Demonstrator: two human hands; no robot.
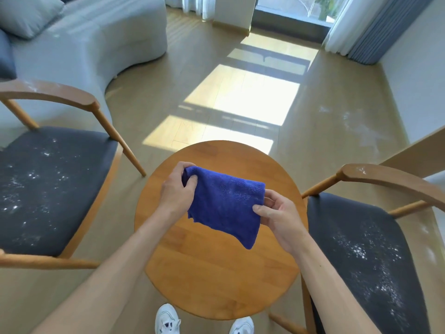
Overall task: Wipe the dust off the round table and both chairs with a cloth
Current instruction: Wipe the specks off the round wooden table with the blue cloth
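Note:
A folded blue cloth (pixel 226 206) hangs in the air above the round wooden table (pixel 216 273). My left hand (pixel 175 189) grips its upper left corner and my right hand (pixel 277 218) pinches its right edge. The tabletop looks bare wood, with no dust that I can make out. On the left stands a wooden chair (pixel 53 189) whose dark seat is speckled with white dust, with more dust on its curved backrest. The right chair (pixel 361 249) has a dark seat with a thick dust patch and a speck on its backrest.
A grey sofa (pixel 96 44) with cushions stands behind the left chair. A white dust smear (pixel 361 133) lies on the wooden floor at the right near the wall. Curtains (pixel 361 27) and a window are at the back. My white shoes (pixel 168 319) show under the table's near edge.

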